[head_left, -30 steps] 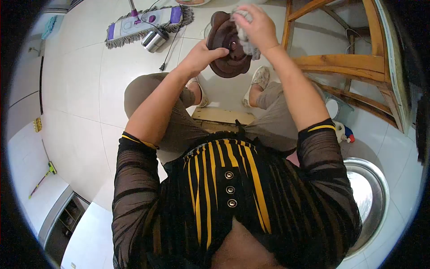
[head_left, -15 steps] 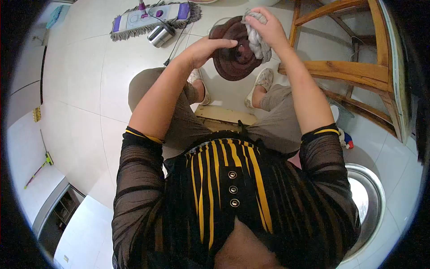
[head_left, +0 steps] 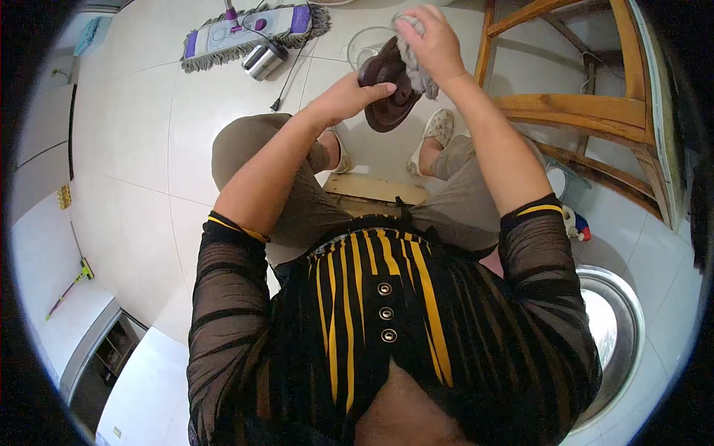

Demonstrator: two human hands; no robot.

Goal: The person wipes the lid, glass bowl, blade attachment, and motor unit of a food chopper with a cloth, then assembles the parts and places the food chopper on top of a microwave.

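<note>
A dark brown dish (head_left: 381, 113) with a wavy, flower-like rim is held up over the floor in front of my knees, tilted nearly on edge. My left hand (head_left: 348, 98) is closed on its left side, the thumb lying across the inner face. Bunched in my right hand (head_left: 436, 46) is a grey cloth (head_left: 418, 73), pressed against the dish's right side or rim. The fingers of my left hand are mostly hidden behind the dish. Just beyond the dish, a clear round glass bowl or lid (head_left: 360, 46) shows on the floor, partly covered.
A flat mop (head_left: 286, 24) lies at the upper left, with a metal cylinder on a cord (head_left: 265, 59) beside it. To the right stands a wooden chair (head_left: 573, 113). A wide metal basin (head_left: 632, 320) is at my right side. Below me is a low wooden stool or board (head_left: 375, 189).
The dish has turned from facing me to nearly edge-on. My right hand and the cloth have moved slightly left and up along it, and more of the round glass shows behind.
</note>
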